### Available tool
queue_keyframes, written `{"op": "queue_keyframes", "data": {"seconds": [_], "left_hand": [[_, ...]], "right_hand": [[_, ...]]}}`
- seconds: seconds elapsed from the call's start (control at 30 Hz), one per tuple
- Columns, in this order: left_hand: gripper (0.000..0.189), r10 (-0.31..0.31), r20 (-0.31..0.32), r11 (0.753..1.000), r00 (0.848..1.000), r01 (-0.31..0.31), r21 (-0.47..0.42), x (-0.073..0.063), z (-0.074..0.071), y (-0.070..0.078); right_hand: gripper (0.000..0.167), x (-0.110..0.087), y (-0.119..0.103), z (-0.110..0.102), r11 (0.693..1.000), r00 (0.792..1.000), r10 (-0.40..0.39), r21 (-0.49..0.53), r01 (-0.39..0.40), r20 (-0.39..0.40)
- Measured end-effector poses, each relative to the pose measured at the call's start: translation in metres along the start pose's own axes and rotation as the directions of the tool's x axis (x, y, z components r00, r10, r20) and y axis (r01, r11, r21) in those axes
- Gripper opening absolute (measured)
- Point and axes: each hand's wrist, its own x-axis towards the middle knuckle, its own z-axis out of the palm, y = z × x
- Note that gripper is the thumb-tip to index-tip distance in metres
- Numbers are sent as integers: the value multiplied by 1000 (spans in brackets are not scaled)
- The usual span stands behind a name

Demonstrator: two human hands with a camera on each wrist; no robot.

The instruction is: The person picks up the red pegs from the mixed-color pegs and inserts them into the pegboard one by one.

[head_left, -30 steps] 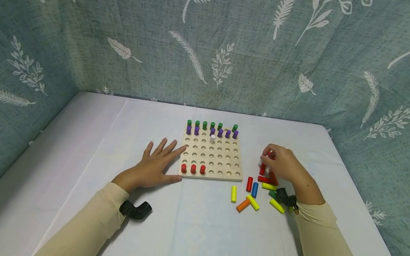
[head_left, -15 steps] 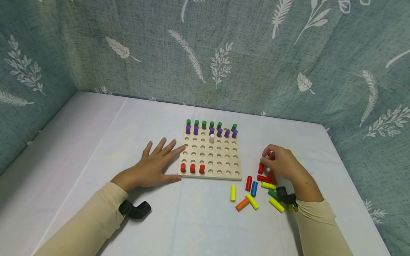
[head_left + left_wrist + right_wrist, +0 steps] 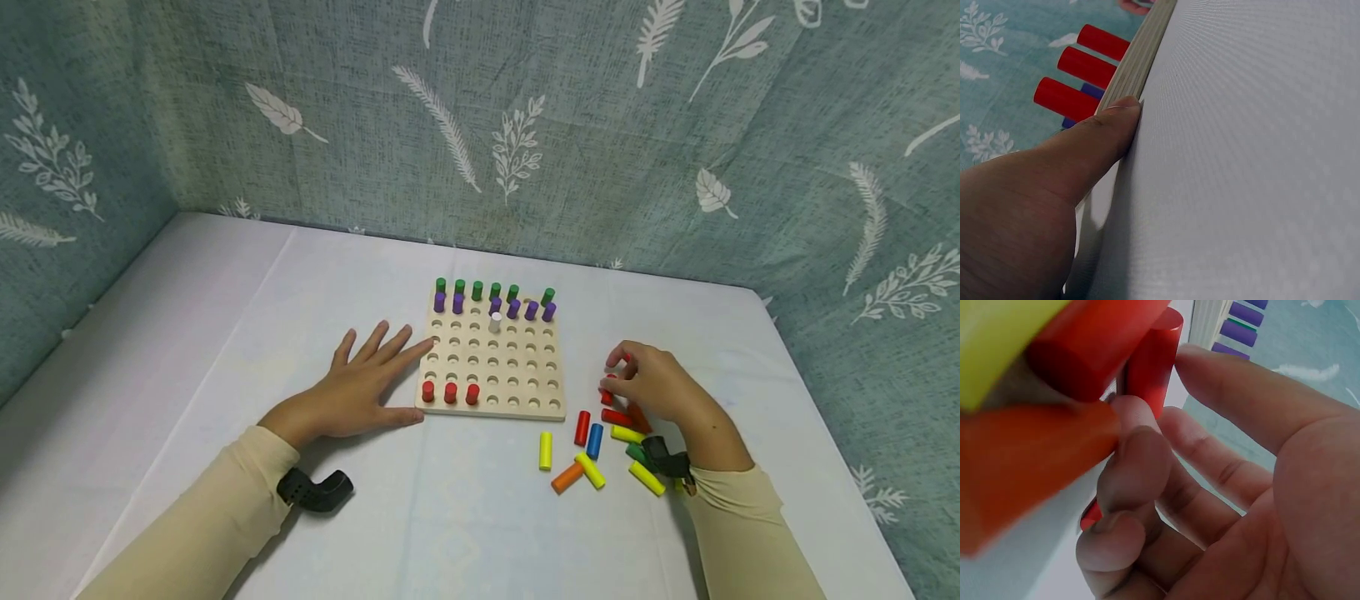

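Observation:
A wooden pegboard (image 3: 525, 412) lies on the white table in the head view. Along its left edge rests my left hand (image 3: 356, 396), fingers spread; the index fingertip and thumb (image 3: 1100, 137) touch the board. Three red pegs (image 3: 451, 392) stand in its near row. Green pegs (image 3: 477, 290) and purple pegs (image 3: 513, 309) line its two far rows, and a white peg (image 3: 495, 322) stands in the third. Right of the board, my right hand (image 3: 654, 385) pinches a red peg (image 3: 1155, 362) at the thumb tip; another red peg (image 3: 628, 358) is mostly hidden by its fingers.
Loose pegs lie in front of my right hand: a blue peg (image 3: 595, 441), an orange peg (image 3: 567, 477), a green peg (image 3: 636, 453), several yellow pegs (image 3: 545, 451) and more red pegs (image 3: 582, 427). A leaf-patterned curtain (image 3: 337, 125) hangs behind the table.
My right hand has shifted slightly left, and the red peg at its fingertips has moved left with it. The left hand stays in place; the whole head view has drifted a little.

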Motion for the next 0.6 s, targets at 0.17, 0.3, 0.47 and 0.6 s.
{"op": "queue_keyframes", "data": {"seconds": [0.17, 0.3, 0.47, 0.6], "left_hand": [[97, 2, -2, 1000, 1000, -2, 4, -1, -1, 1], [96, 3, -7, 1000, 1000, -3, 6, -2, -2, 1], [96, 2, -4, 1000, 1000, -2, 7, -3, -3, 2], [96, 11, -12, 1000, 1000, -11, 2, -2, -3, 2]], "right_hand": [[39, -1, -2, 2, 1000, 1000, -2, -21, 3, 27], [43, -2, -3, 3, 1000, 998, 0, -15, 1, 59], [43, -2, -4, 3, 999, 995, 27, 22, -29, 93], [41, -2, -4, 3, 999, 995, 32, 21, -34, 95]]}}
